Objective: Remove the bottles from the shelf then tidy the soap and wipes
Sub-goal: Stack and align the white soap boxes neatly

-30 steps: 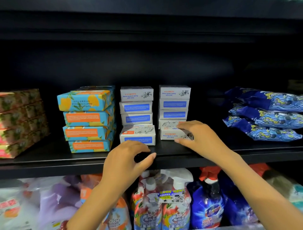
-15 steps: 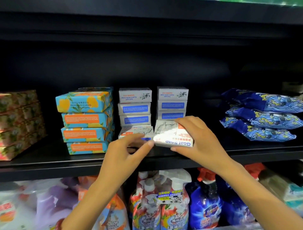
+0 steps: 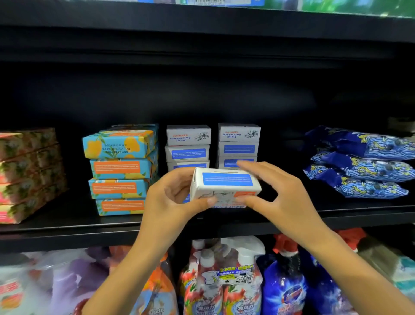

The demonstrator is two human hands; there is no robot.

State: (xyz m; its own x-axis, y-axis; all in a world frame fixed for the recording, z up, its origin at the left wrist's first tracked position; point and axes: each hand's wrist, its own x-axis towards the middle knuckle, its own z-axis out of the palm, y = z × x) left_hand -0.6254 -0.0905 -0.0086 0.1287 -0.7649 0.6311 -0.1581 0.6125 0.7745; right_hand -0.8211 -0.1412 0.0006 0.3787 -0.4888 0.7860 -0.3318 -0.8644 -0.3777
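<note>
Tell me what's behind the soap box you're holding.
Two stacks of white soap boxes: left stack, right stack. Their upper boxes show; lower ones are hidden by the held box, left hand and right hand.

This is a shop. A black shelf (image 3: 67, 227) carries identical packaged goods in neat stacks, faced outward like stock for sale. At the shelf's left end stand pink boxes (image 3: 27, 175), then orange-and-blue soap boxes (image 3: 119, 168), then two piles of white soap boxes (image 3: 188, 144). Blue wipes packs (image 3: 359, 166) are piled at its right end. Below the shelf, spray bottles (image 3: 224, 281) and detergent pouches (image 3: 285, 290) crowd together. Above it, more goods (image 3: 202, 2) show at the top edge.
</note>
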